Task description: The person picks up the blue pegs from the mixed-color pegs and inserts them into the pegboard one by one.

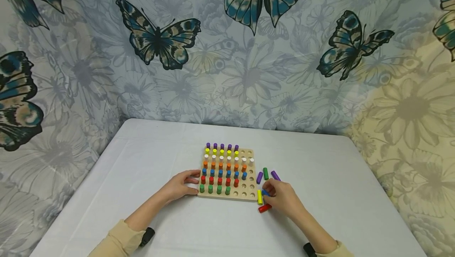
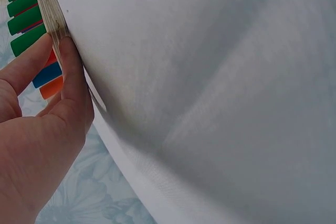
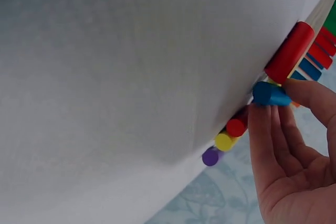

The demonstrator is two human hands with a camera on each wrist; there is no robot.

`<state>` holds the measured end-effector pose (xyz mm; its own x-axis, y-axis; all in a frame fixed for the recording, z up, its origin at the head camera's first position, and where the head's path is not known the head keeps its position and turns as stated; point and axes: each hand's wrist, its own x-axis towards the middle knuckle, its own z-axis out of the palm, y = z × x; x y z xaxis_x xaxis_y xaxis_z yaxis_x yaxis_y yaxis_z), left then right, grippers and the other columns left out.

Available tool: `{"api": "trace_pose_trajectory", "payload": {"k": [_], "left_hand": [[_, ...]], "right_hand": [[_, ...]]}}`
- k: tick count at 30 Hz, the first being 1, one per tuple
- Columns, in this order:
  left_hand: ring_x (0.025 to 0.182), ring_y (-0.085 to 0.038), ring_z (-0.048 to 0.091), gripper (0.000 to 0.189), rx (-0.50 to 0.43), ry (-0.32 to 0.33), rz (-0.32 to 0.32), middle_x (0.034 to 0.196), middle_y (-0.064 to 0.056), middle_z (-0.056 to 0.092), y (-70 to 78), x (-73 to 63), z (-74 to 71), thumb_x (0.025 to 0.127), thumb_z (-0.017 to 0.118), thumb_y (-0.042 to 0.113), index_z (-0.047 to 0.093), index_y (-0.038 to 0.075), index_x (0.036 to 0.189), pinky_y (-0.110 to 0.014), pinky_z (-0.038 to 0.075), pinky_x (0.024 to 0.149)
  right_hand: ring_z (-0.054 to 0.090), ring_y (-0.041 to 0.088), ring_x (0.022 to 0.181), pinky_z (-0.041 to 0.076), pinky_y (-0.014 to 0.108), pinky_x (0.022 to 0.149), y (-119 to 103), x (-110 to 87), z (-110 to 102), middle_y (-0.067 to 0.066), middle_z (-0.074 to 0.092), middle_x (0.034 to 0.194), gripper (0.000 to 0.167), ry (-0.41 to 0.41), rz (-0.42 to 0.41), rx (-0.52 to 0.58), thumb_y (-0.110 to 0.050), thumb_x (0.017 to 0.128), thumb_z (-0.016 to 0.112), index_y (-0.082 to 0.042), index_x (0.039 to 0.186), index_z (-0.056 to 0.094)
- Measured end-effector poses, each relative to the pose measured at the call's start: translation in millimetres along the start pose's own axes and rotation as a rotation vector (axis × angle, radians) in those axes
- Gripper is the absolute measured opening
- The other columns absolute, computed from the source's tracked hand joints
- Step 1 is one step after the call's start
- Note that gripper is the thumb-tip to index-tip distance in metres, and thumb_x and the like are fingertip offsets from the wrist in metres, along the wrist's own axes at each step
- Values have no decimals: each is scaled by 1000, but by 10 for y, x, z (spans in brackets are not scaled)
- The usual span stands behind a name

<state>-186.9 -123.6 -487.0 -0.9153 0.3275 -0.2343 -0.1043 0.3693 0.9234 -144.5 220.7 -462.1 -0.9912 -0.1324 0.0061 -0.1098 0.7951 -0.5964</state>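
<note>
A wooden pegboard (image 1: 246,189) lies on the table, with rows of upright purple, yellow, white, orange, blue, red and green pegs. At its near left corner my left hand (image 1: 181,186) holds the edge, the thumb and fingertips meeting the wood in the left wrist view. Right of the board, my right hand (image 1: 282,197) pinches a blue peg (image 3: 270,93) between thumb and fingers. A yellow peg (image 1: 260,197) and a red peg (image 1: 264,208) lie beside that hand. Beyond it are a green peg (image 1: 266,173) and two purple pegs (image 1: 260,177).
A white cloth covers the table (image 1: 170,146). Unfilled holes run along the board's right side, with several in the green row's end. A butterfly-patterned wall covering (image 1: 227,91) stands behind the table.
</note>
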Motion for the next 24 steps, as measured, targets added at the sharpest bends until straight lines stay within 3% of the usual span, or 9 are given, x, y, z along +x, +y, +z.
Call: {"api": "trace_pose_trajectory", "payload": {"k": [8,24], "left_hand": [[114,-24,57,68,9,11,-4,135,-12,56,10,-9,8,79,77,-1,49,2,140,-35,51,88],[115,-25,57,68,5,3,11,135,-13,55,2,-12,1,79,77,0,49,1,141,-34,51,87]], "right_hand": [[55,12,75,50,22,62,1,-4,-40,-3,60,79,22,6,32,118,2,76,75,-8,93,66],[59,15,82,52,22,68,40,64,-68,-2,63,84,22,47,66,177,-3,79,77,-9,95,64]]}}
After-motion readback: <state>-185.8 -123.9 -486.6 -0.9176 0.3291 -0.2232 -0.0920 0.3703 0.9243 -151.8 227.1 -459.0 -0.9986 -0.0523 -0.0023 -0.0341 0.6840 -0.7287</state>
